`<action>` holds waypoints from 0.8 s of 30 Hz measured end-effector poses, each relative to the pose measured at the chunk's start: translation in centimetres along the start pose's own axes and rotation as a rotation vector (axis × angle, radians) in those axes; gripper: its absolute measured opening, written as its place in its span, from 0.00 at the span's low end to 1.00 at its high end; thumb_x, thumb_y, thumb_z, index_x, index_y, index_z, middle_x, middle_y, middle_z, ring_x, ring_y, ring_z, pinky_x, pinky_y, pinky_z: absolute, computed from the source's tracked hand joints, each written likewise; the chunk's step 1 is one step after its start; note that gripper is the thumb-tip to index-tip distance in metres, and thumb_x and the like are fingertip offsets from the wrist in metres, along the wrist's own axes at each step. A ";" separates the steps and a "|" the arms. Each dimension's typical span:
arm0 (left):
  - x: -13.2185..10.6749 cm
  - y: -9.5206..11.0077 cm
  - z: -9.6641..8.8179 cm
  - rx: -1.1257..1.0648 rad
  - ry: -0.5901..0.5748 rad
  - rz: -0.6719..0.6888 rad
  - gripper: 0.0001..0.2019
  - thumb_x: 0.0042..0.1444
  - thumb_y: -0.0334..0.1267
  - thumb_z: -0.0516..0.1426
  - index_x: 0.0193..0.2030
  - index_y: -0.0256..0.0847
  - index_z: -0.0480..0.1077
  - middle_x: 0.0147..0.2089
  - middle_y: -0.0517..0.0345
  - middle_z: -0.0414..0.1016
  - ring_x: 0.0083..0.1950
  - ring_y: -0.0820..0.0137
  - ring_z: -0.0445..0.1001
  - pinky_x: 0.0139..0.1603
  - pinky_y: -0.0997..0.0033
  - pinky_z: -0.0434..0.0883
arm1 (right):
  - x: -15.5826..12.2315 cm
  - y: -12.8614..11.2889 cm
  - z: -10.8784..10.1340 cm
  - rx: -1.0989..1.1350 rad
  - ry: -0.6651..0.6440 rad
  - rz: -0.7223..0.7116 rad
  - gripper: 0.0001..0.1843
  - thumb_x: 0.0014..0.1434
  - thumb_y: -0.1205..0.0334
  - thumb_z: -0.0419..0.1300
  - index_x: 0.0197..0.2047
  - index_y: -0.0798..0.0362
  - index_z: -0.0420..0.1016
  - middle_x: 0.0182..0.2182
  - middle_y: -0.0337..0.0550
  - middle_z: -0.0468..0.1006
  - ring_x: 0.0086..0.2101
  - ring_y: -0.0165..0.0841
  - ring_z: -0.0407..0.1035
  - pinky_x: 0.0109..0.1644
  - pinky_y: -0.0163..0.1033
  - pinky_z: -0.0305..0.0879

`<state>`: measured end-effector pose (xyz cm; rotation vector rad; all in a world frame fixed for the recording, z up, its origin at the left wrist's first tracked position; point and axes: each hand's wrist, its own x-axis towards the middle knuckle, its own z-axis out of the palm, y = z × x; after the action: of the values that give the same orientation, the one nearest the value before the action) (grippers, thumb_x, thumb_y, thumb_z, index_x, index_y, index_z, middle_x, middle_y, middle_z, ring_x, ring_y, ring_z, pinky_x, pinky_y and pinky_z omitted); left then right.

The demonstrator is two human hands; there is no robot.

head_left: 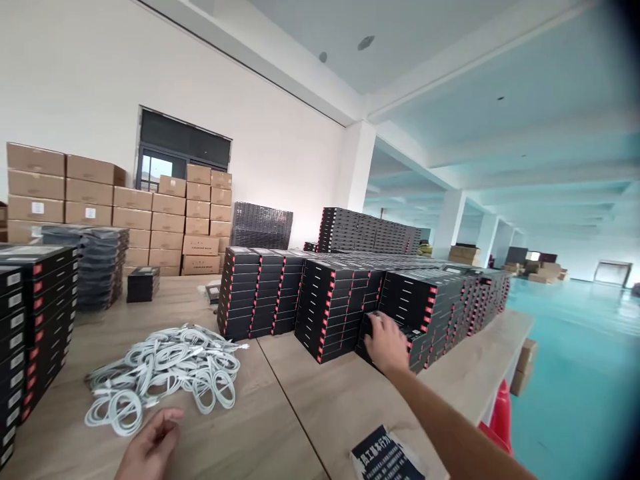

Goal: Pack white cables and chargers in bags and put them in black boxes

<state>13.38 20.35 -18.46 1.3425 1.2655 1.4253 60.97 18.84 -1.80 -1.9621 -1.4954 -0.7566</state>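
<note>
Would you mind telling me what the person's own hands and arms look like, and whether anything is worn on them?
The left hand and the right hand are both bare, with no gloves. The right forearm shows no sleeve, watch or band as far as the view reaches. The left wrist is cut off by the picture's edge, so any sleeve there cannot be seen.

Light wood tables [320, 413], seam running lower center. Loose white cable coils [160, 377] lower left. Black red-marked box stacks [335, 310] center to right, more stacks [35, 313] far left. Dark printed sheet [385, 457] bottom edge.
</note>
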 end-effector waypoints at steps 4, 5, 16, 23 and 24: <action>0.0 0.5 0.2 -0.022 -0.045 -0.007 0.21 0.39 0.59 0.63 0.31 0.43 0.75 0.23 0.60 0.71 0.27 0.64 0.71 0.29 0.67 0.71 | 1.1 5.4 -0.6 -0.208 -0.008 0.013 0.26 0.51 0.78 0.50 0.52 0.61 0.73 0.46 0.64 0.76 0.50 0.53 0.67 0.57 0.62 0.52; -0.1 0.5 0.1 -0.023 -0.048 -0.004 0.21 0.39 0.58 0.63 0.30 0.42 0.75 0.23 0.60 0.71 0.28 0.63 0.71 0.30 0.67 0.71 | 1.0 6.1 -0.8 -0.242 -0.016 -0.010 0.25 0.50 0.79 0.50 0.50 0.59 0.75 0.42 0.61 0.78 0.46 0.51 0.70 0.56 0.61 0.54; -1.4 2.4 1.2 -0.035 -0.198 -0.015 0.15 0.48 0.51 0.63 0.24 0.41 0.73 0.22 0.61 0.69 0.28 0.67 0.68 0.31 0.71 0.65 | -3.8 1.5 -3.1 -0.031 0.199 -0.388 0.18 0.58 0.62 0.56 0.51 0.53 0.75 0.38 0.50 0.77 0.39 0.44 0.71 0.46 0.47 0.67; -2.2 4.5 1.2 -0.755 -0.222 -0.286 0.25 0.50 0.54 0.62 0.48 0.38 0.75 0.43 0.48 0.81 0.45 0.56 0.77 0.42 0.62 0.72 | -15.7 -21.4 0.8 0.618 0.080 -0.848 0.34 0.50 0.63 0.61 0.62 0.48 0.66 0.42 0.49 0.79 0.37 0.44 0.72 0.40 0.46 0.70; -2.3 4.6 0.8 -0.861 -0.194 -0.352 0.24 0.49 0.52 0.62 0.49 0.37 0.75 0.42 0.48 0.81 0.46 0.55 0.77 0.46 0.60 0.72 | -17.3 -24.1 1.6 0.665 0.035 -0.892 0.29 0.52 0.61 0.61 0.59 0.45 0.69 0.38 0.45 0.80 0.34 0.42 0.72 0.38 0.43 0.70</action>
<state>14.88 17.36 -14.48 0.6104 0.5847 1.3089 33.89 14.07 -13.19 -0.7553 -2.2378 -0.4982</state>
